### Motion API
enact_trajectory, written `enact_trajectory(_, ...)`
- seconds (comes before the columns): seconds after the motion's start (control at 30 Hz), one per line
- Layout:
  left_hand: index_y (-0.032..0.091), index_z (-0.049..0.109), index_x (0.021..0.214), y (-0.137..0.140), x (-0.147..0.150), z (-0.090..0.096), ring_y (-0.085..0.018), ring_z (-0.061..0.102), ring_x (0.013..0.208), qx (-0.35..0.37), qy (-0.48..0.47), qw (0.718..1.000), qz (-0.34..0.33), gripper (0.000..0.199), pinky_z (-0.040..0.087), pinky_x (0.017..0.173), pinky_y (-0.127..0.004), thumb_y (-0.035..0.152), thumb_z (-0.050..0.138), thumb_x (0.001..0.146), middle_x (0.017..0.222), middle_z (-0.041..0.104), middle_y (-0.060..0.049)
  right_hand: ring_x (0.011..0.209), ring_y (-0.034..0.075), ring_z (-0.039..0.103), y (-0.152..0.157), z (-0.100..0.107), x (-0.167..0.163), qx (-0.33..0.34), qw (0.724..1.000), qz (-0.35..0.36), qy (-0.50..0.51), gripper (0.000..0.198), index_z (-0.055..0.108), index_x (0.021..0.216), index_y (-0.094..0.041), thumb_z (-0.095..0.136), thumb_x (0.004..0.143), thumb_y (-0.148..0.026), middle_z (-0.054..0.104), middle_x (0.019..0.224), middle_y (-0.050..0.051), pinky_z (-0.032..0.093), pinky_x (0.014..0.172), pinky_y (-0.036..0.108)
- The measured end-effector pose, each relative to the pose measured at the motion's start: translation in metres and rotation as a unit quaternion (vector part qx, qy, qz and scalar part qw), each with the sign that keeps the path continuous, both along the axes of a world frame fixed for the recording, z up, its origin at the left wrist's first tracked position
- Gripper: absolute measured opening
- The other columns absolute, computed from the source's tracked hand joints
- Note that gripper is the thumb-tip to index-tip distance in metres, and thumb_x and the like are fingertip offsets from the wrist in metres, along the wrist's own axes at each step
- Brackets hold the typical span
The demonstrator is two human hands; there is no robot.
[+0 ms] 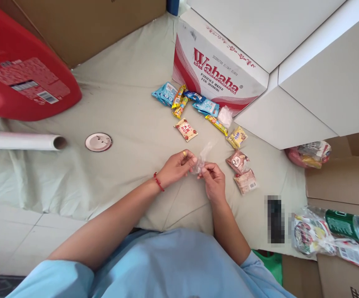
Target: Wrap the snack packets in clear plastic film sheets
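Note:
Between my two hands is a small clear plastic bag (202, 159), crumpled at its lower part, its loose end sticking up and away from me. My left hand (178, 166), with a ring and a red string bracelet, pinches its left side. On the right side, the fingers of my right hand (213, 179) are closed on the same bag. Just beyond lies a cream snack packet (186, 129). To the right of my right hand are a brown snack packet (238, 161), a pinkish-brown packet (245, 182) and a yellow packet (237, 137).
Blue packets (166, 94) and narrow yellow packets (180, 106) lie before a Wahaha water carton (216, 66). At left are a red jug (27, 70), a white tube (21, 141) and a round badge-like disc (99, 142). Plastic bottles (342, 223) lie at lower right.

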State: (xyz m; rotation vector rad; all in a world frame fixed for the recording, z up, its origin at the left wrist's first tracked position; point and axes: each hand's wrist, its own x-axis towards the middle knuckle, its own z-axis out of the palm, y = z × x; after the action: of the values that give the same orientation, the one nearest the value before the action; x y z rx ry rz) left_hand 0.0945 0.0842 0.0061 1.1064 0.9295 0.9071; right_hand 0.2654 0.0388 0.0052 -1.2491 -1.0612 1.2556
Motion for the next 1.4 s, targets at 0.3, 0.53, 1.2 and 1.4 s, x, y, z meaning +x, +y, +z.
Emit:
enact_trajectory(0.3,0.02,0.061,0.08,-0.003,0.002,-0.002,-0.013,0.056,0.061,0.017,0.0,0.999,0.029,0.038,0.047,0.061,-0.027,0.056,0.073,0.082,0.07,0.062,0.002,0.064,0.013,0.061,-0.003,-0.001,0.0,-0.02,1.0,0.008,0.021,0.026,0.071,0.096,-0.023,0.076,0.089,-0.048,0.065,0.074,-0.002,0.054,0.063,0.028)
enact_trajectory(0.53,0.019,0.062,0.078,0.001,-0.003,0.005,-0.013,0.056,0.059,-0.03,-0.019,0.999,0.04,0.048,0.045,0.053,-0.025,0.067,0.068,0.084,0.068,0.063,-0.001,0.061,0.011,0.051,0.003,0.003,0.007,-0.011,0.997,-0.067,0.048,0.03,0.069,0.091,-0.024,0.081,0.082,-0.049,0.059,0.071,-0.003,0.044,0.054,0.023)
enact_trajectory(1.2,0.02,0.058,0.073,0.008,-0.009,0.007,-0.011,0.056,0.069,-0.082,-0.157,0.974,0.141,0.033,0.049,0.071,-0.028,0.04,0.083,0.07,0.075,0.062,0.002,0.058,0.008,0.043,0.008,0.01,0.02,-0.039,0.982,-0.134,0.124,0.023,0.063,0.084,-0.023,0.079,0.078,-0.037,0.054,0.073,-0.004,0.035,0.049,0.019)
enact_trajectory(1.4,0.02,0.054,0.07,0.006,-0.012,0.017,-0.011,0.054,0.068,-0.109,-0.206,0.966,0.111,0.025,0.05,0.069,-0.031,0.028,0.078,0.069,0.077,0.058,0.003,0.061,0.011,0.048,0.01,0.01,0.026,-0.025,0.989,-0.122,0.085,0.029,0.062,0.082,-0.023,0.071,0.085,-0.05,0.056,0.073,-0.002,0.041,0.052,0.022)
